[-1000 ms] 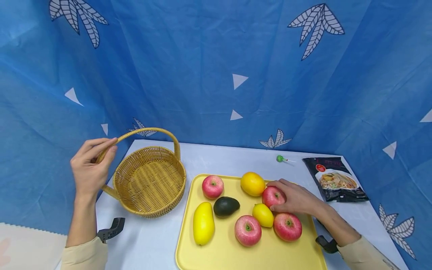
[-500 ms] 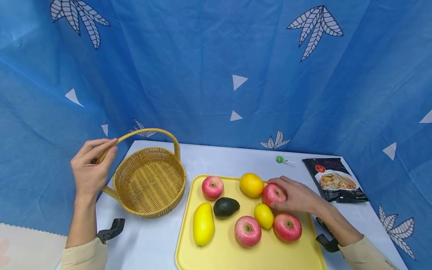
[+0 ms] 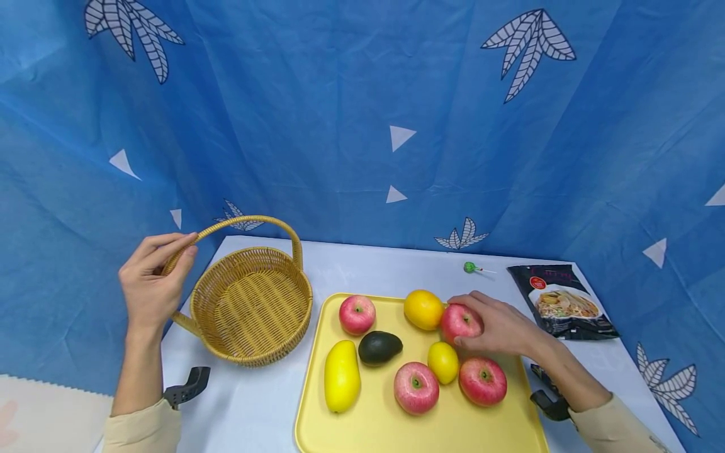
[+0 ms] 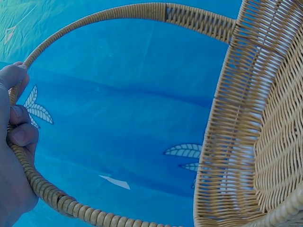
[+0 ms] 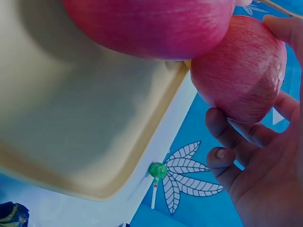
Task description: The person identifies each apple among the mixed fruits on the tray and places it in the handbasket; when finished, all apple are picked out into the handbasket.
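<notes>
Here, right hand [image 3: 498, 327] grip curled round apple [image 3: 460, 322], left hand [image 3: 150, 283] gripping upright basket [image 3: 252, 302] handle.

A blue fabric backdrop [image 3: 362, 113], creased and printed with white leaf sprigs and small white triangles, fills the field from 9 o'clock through 12 to 3 o'clock. A white table [image 3: 374, 264] occupies the 6 o'clock region under even, diffuse light. A pale scalloped surface [image 3: 39, 415] shows at 8 o'clock.
</notes>
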A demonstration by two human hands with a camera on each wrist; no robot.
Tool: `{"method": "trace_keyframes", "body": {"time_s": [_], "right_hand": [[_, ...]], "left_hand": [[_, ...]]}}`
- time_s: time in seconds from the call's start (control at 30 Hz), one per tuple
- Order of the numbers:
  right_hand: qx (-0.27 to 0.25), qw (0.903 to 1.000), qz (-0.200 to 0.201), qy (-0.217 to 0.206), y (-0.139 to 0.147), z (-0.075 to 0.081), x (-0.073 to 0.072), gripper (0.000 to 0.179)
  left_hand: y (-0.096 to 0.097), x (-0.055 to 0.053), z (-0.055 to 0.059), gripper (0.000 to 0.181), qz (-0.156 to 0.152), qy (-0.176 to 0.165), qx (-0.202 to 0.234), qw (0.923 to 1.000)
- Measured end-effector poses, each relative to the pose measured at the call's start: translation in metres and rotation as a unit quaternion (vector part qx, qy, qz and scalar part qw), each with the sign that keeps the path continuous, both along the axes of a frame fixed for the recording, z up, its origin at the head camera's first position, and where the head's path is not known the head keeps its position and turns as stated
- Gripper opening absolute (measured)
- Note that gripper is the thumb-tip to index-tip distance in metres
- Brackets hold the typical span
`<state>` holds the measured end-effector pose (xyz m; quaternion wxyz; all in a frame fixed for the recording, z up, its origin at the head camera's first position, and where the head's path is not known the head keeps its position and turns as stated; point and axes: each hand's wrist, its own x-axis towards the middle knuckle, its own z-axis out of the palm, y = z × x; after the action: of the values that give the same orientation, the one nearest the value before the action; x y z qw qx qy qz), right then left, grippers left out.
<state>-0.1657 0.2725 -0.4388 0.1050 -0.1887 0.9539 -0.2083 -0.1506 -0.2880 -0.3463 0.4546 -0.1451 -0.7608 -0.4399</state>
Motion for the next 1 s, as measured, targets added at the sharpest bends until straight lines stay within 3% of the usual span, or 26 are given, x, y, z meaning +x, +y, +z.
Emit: {"method": "trace_keyframes", "body": {"time_s": [0.63,1.0], "right_hand": [[0.018,0.9971,0.038,0.064,-0.005,0.011,-0.004,0.067],[0.019,0.9957,0.048,0.077,-0.015,0.018,-0.004,0.066]], "left_hand": [[-0.002,-0.001,-0.001,0.019,0.003,-0.003,-0.003,1.0],[0.0,0.0,0.001,0.018,-0.001,-0.001,0.002,1.0]]}}
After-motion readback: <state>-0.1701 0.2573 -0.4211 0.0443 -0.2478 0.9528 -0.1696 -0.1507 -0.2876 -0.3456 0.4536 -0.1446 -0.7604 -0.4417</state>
